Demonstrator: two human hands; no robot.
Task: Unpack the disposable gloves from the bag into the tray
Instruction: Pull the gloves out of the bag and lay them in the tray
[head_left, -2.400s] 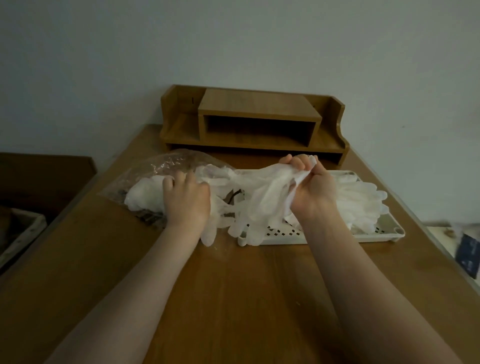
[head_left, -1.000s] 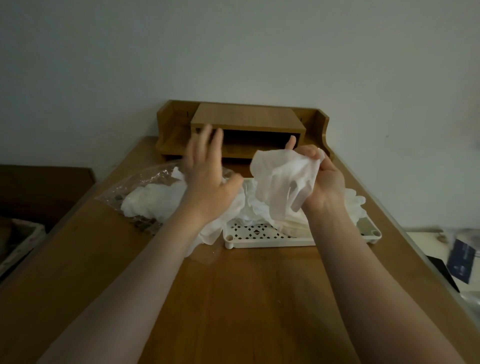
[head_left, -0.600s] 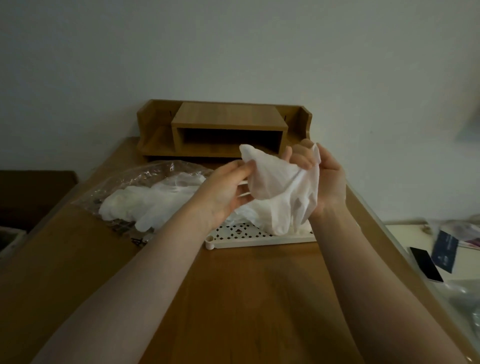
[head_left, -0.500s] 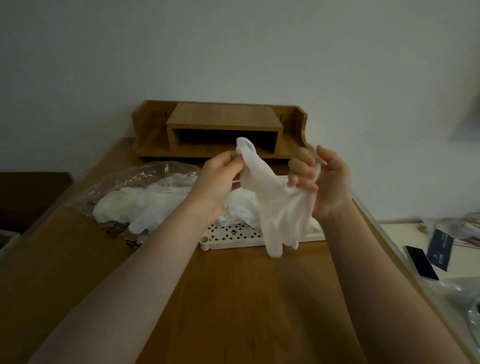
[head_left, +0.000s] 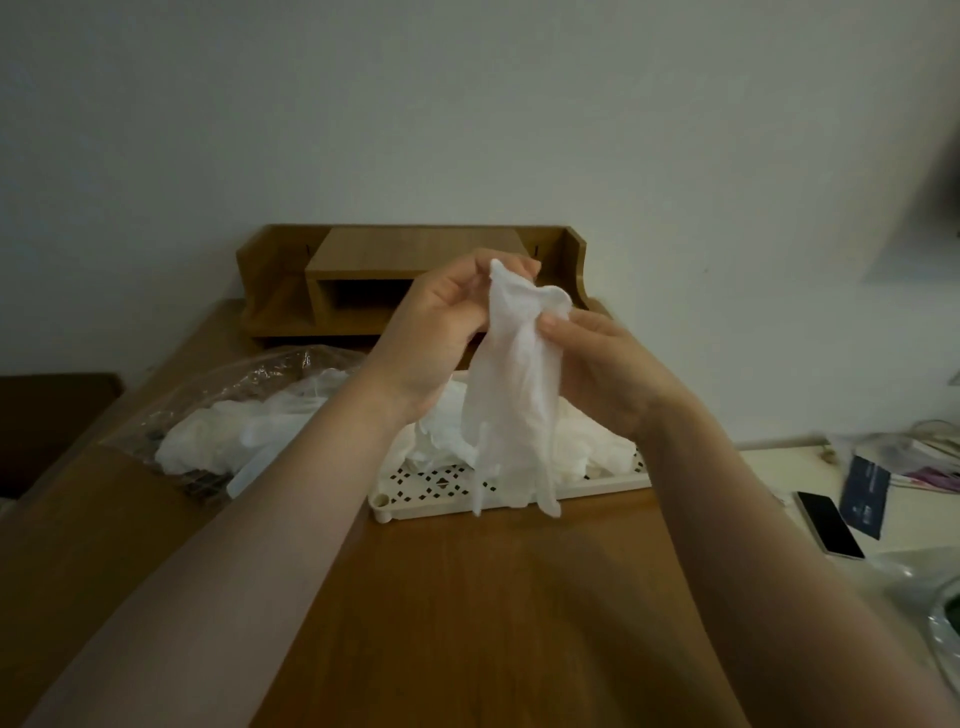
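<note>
Both hands pinch one glove (head_left: 511, 395) by its cuff, L hand (head_left: 441, 322) and R hand (head_left: 597, 364), above tray (head_left: 415, 506) near surface's far edge. Risk: thin glove slips, lands off tray; more gloves left in bag (head_left: 249, 410).

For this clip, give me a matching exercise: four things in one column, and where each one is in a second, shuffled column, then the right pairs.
Things
1. glove
2. bag
3. tray
4. phone

Places
A. flat on the pale surface at far right
B. on the desk under a heap of gloves
C. held up by the left hand and the right hand
D. lying on the desk's left part, gloves inside

Pairs: 1-C, 2-D, 3-B, 4-A
</note>
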